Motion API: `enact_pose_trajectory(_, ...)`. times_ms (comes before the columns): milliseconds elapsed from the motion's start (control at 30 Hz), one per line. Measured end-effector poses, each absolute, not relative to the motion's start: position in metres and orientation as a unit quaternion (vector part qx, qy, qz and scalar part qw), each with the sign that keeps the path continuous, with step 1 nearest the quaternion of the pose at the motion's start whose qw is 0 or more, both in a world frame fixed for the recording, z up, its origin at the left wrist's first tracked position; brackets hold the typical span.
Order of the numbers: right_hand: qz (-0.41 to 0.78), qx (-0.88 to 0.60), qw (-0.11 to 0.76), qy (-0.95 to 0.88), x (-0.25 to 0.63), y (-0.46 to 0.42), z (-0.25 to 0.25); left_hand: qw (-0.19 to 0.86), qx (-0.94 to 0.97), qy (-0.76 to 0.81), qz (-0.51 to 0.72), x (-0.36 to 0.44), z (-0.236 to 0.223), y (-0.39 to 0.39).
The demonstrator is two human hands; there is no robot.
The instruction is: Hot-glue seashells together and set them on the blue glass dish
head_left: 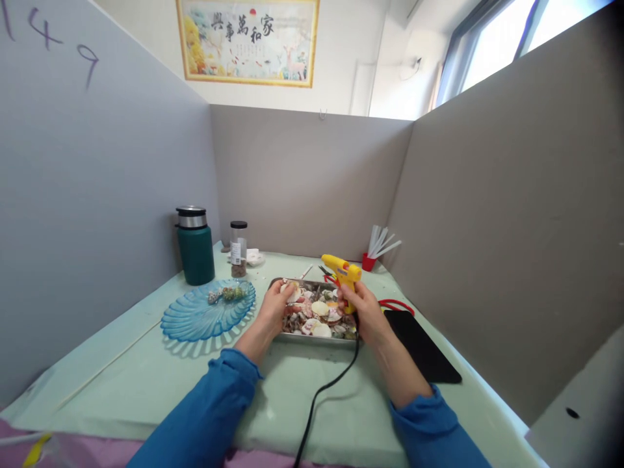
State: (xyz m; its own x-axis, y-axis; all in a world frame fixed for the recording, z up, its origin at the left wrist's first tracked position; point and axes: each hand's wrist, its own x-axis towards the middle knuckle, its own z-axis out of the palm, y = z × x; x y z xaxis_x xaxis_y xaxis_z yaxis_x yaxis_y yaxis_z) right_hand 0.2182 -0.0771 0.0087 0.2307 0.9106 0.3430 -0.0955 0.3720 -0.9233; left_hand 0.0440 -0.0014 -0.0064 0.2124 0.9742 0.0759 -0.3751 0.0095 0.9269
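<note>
My right hand (363, 308) is wrapped round the handle of a yellow hot glue gun (345, 272), its nozzle pointing up and to the left. From the handle a black cord (325, 388) runs down to the table's front edge. A seashell (291, 292) is pinched in my left hand (273, 307) over the left side of a metal tray (312, 339). Many pale, pink and brown shells (320, 309) fill that tray. Left of it lies a blue scalloped glass plate (195, 325) with a few small shells (227, 294) on it.
Behind the plate stand a green flask (195, 250) and a black-lidded jar (238, 250). A red cup (369, 262) holds several glue sticks (380, 242). Red-handled pliers (329, 275) lie behind the tray. On the right is a black mat (422, 348). Grey partitions (312, 179) enclose three sides.
</note>
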Motion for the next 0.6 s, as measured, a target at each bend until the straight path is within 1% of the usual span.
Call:
enact_pose_trajectory(300,0.337,-0.485,0.582,-0.559,0.203,-0.076,-0.004,0.595,0.483,0.331,0.55,0.044,-0.006,-0.005)
enact_pose_trajectory(600,0.327,-0.508,0.551,-0.575,0.202,-0.072,-0.008,0.583,0.49,0.317,0.565,0.044,-0.011,-0.002)
